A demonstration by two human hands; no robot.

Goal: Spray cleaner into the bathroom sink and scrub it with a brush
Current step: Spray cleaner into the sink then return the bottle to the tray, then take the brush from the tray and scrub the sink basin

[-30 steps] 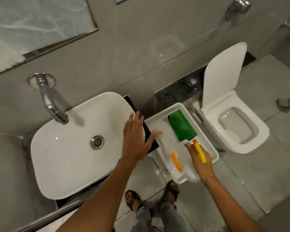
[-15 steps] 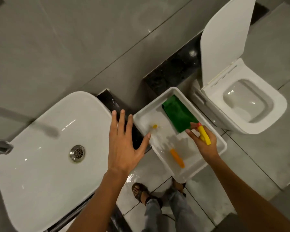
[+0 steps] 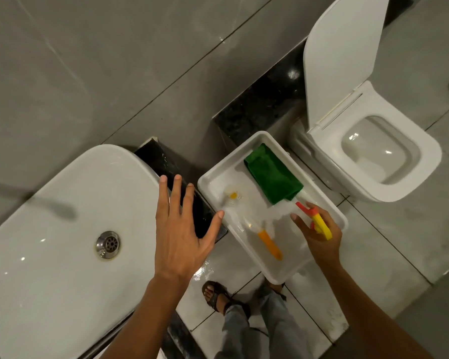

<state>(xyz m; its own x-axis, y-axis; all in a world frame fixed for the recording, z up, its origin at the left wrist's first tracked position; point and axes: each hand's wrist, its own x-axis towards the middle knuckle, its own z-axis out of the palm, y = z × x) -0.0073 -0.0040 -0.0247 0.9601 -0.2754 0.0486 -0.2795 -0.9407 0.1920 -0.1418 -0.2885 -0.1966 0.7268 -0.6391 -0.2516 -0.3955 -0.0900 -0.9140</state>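
The white bathroom sink (image 3: 49,229) fills the lower left, with a metal drain (image 3: 108,244) in its bowl. My left hand (image 3: 182,234) hovers open, fingers spread, over the sink's right rim. To the right stands a white tray (image 3: 327,200). My right hand (image 3: 319,237) is over the tray's right side, shut on a spray bottle with a yellow and red trigger head (image 3: 318,222). In the tray lies a brush with an orange handle (image 3: 268,243) and pale bristles, beside a folded green cloth (image 3: 272,174).
A white toilet (image 3: 399,187) with its lid up stands right of the tray. A small clear object with a yellow centre (image 3: 232,196) lies in the tray. Black stone counter (image 3: 192,203) shows between sink and tray. My sandalled foot (image 3: 215,294) is on wet floor tiles.
The view has swung right and down, so the tap and mirror left the frame. My right hand moved slightly within the tray with the spray bottle; the left hand stays spread by the sink rim.
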